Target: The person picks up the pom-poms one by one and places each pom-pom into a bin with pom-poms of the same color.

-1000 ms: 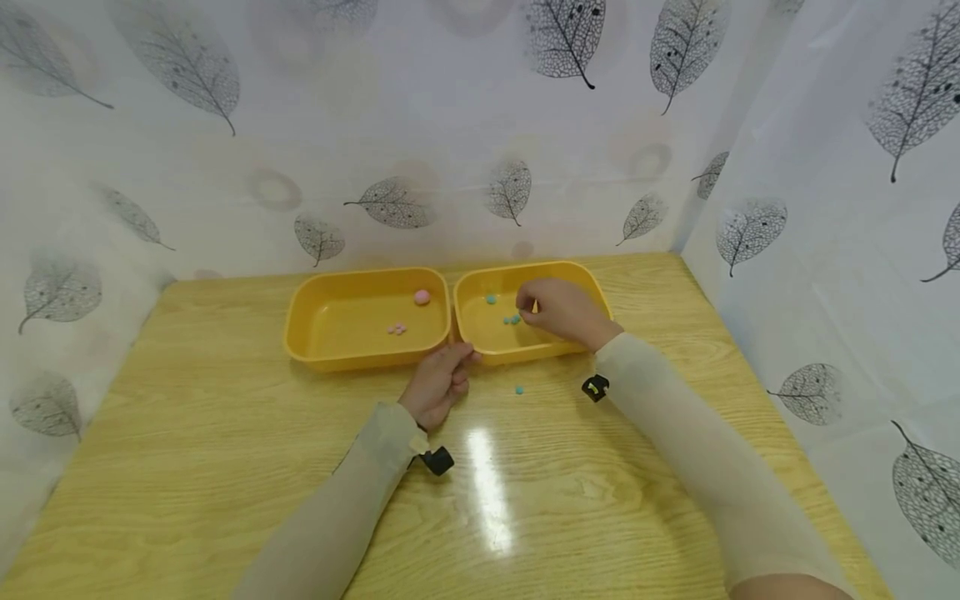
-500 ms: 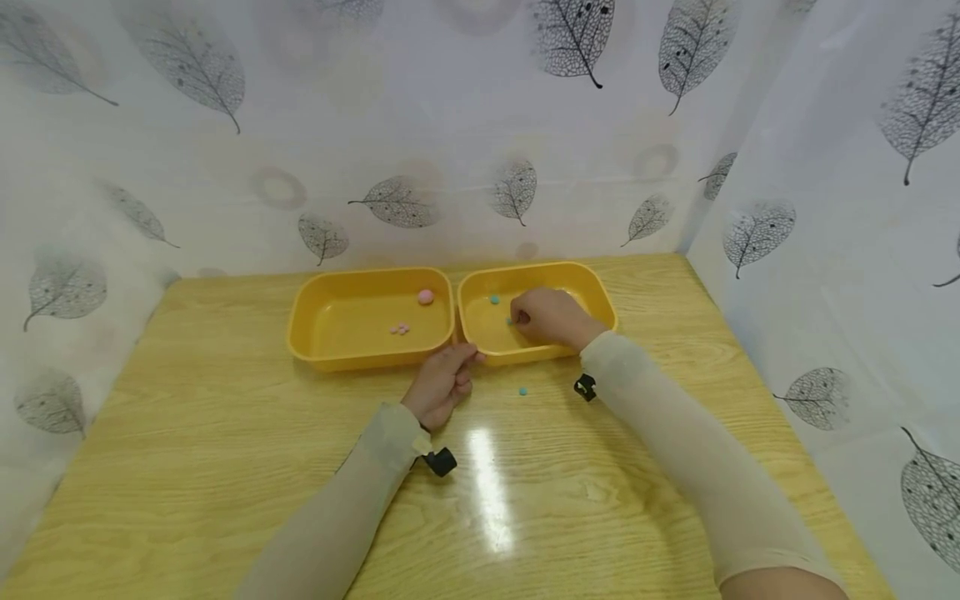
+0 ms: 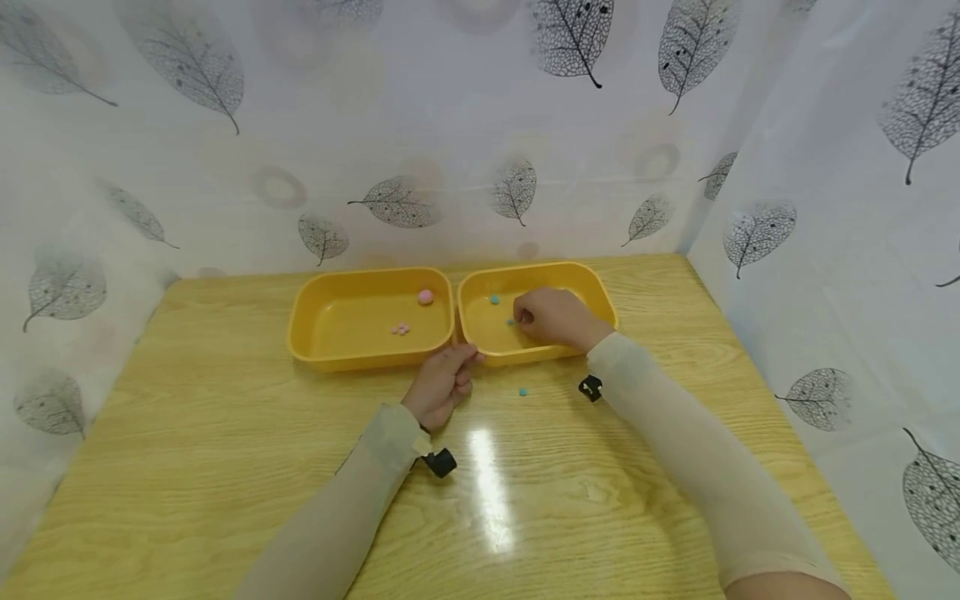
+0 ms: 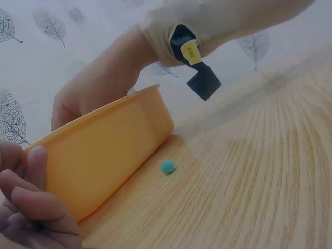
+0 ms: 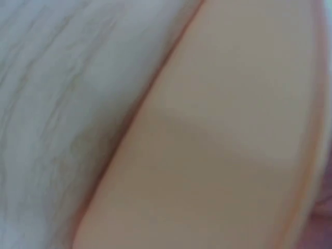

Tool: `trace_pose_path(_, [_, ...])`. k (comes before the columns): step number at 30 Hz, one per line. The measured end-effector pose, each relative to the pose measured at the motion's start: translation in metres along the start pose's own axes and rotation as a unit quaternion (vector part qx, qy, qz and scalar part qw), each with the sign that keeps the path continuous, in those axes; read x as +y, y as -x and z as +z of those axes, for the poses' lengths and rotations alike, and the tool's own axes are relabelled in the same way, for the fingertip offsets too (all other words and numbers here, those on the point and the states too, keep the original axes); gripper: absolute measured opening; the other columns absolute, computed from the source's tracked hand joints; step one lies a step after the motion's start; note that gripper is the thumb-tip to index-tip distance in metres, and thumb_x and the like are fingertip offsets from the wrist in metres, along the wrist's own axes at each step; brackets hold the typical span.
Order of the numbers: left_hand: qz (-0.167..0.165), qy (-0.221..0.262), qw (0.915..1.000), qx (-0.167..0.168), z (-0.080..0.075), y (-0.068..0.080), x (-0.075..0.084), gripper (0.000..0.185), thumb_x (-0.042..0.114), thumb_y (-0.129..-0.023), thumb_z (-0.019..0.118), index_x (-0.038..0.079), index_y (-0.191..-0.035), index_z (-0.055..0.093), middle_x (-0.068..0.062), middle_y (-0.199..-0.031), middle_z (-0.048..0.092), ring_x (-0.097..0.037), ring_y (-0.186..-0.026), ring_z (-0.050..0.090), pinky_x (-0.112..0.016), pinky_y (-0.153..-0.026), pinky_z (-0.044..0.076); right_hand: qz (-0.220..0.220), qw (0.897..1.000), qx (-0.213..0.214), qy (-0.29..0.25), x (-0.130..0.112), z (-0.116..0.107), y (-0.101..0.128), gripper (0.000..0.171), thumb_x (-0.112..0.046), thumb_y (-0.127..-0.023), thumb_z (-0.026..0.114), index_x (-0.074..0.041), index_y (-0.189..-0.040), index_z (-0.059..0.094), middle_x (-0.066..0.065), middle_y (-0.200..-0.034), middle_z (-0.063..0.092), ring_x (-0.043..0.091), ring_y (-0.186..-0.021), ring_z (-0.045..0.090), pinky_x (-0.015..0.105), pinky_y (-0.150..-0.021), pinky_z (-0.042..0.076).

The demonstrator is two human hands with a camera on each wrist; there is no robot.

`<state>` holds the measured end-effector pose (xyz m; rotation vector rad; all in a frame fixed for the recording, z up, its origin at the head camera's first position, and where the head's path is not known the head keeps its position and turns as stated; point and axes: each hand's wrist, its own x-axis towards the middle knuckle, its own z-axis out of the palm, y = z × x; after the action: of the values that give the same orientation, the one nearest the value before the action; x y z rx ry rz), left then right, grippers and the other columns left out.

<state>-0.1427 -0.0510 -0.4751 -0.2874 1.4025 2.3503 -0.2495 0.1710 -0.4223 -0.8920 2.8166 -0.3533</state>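
Two yellow plastic trays stand side by side on the table. My right hand (image 3: 555, 318) reaches into the right tray (image 3: 480, 340), fingers curled downward near its floor; I cannot tell whether they grip a ball. Just left of those fingers shows a small teal ball (image 3: 510, 322), and another teal ball (image 3: 494, 300) lies farther back. The fingers and thumb of my left hand (image 3: 441, 388) hold the right tray's front left corner, seen closer on the tray wall (image 4: 104, 155) in the left wrist view. A teal ball (image 4: 167, 166) rests on the table in front of that tray.
In the left tray (image 3: 345, 325) are a larger pink ball (image 3: 425, 297) and a cluster of small pink balls (image 3: 402, 329). Leaf-printed white curtains (image 3: 450, 125) enclose the wooden table (image 3: 225, 467) at the back and sides. The right wrist view is blurred.
My right hand has shifted slightly left and lower inside the right tray, covering some of the teal balls seen earlier. My left hand stays at the tray corner.
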Motion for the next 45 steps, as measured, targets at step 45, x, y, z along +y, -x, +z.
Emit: trace_pose_path(45, [-0.004, 0.004, 1.0000, 0.003, 0.000, 0.001, 0.000, 0.018, 0.020, -0.108, 0.056, 0.015, -0.095, 0.068, 0.005, -0.089, 0.067, -0.003, -0.059, 0.039, -0.015, -0.052, 0.037, -0.031, 0.990, 0.131, -0.036, -0.015, -0.020, 0.072, 0.010, -0.017, -0.097, 0.073, -0.010, -0.104, 0.075, -0.001, -0.090, 0.071, 0.014, -0.078, 0.061, 0.033, -0.070, 0.053])
